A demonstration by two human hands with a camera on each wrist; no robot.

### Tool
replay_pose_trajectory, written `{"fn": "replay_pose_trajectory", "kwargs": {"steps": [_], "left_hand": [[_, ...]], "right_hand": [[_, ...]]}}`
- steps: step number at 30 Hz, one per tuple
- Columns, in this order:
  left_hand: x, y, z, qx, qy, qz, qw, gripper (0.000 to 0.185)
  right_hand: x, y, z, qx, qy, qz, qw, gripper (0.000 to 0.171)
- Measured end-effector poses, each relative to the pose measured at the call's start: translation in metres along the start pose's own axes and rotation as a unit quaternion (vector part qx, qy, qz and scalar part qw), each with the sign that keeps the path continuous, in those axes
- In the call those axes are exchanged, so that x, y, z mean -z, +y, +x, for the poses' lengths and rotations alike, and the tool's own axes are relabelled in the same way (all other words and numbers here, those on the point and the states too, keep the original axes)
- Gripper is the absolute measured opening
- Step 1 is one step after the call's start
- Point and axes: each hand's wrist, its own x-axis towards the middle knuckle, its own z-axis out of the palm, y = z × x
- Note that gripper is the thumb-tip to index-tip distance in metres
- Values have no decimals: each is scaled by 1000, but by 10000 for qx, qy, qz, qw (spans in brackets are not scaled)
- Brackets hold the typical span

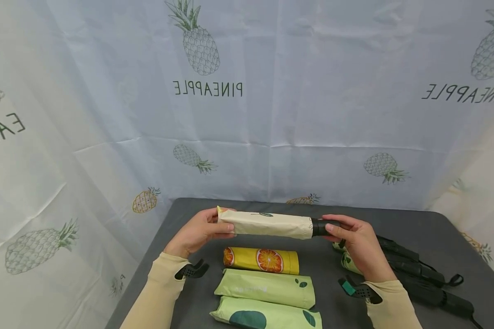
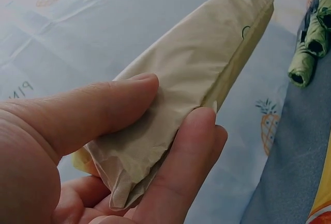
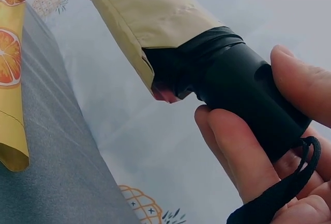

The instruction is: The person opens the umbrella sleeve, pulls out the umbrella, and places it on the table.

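Observation:
A folded umbrella with a black handle [image 3: 243, 89] lies mostly inside a cream sleeve [image 1: 271, 224], held level above the table. My left hand [image 1: 203, 230] pinches the sleeve's far left end, thumb on top and fingers beneath, as the left wrist view shows. At the other end my right hand [image 1: 351, 237] grips the black handle between thumb and fingers. A black strap [image 3: 289, 182] hangs from the handle over the right palm. In the right wrist view, dark folded fabric shows at the sleeve's mouth, and the handle sticks out of it.
Below the hands, a yellow orange-print sleeve [image 1: 247, 260] and two light green sleeves, one plain [image 1: 267, 288] and one leaf-printed [image 1: 288, 315], lie on the dark grey table [image 1: 197, 292]. Several folded umbrellas with black handles [image 1: 420, 272] lie at the right. Pineapple-print curtain [image 1: 271, 114] surrounds the table.

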Motion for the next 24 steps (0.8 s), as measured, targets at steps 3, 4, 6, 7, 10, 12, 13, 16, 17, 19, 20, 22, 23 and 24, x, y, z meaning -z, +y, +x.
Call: {"fn": "replay_pose_trajectory", "kwargs": {"steps": [3,4,6,7,10,12,13,16,17,19,20,22,23,24], "left_hand": [[-1,0,0,55,20,-6,10000,64],[-2,0,0,54,12,-2,10000,64],[-3,1,0,42,-10,5,10000,65],[-3,1,0,58,3,-20,10000,65],[-3,1,0,16,-14,-21,10000,66],[-2,1,0,-7,6,-29,10000,65],[-2,1,0,-9,19,-41,10000,65],[-2,1,-1,-2,49,-78,10000,63],[-2,1,-1,-3,51,-78,10000,63],[-1,1,-1,-20,23,-93,10000,63],[-1,1,-1,-41,7,-91,10000,63],[0,2,-2,-66,3,-91,9999,64],[0,2,-2,-80,7,-90,9999,65],[1,2,-2,-78,25,-103,9999,65]], "right_hand": [[2,0,-1,42,-14,10,10000,51],[3,0,-1,43,-17,17,10000,50],[4,0,-1,56,-1,13,10000,51],[4,0,-1,57,14,17,10000,51],[5,0,-1,38,22,31,10000,51],[6,0,-1,19,31,47,10000,51],[6,0,-1,5,29,66,10000,50],[8,0,-2,-7,17,114,9999,49],[8,0,-2,-14,18,129,9999,48],[9,-1,-3,-20,8,160,9999,47],[9,-1,-3,-19,11,171,9999,46],[10,-2,-3,-1,19,180,9998,45],[10,-2,-3,9,32,184,9998,45],[10,-3,-2,26,33,183,9998,45]]}}
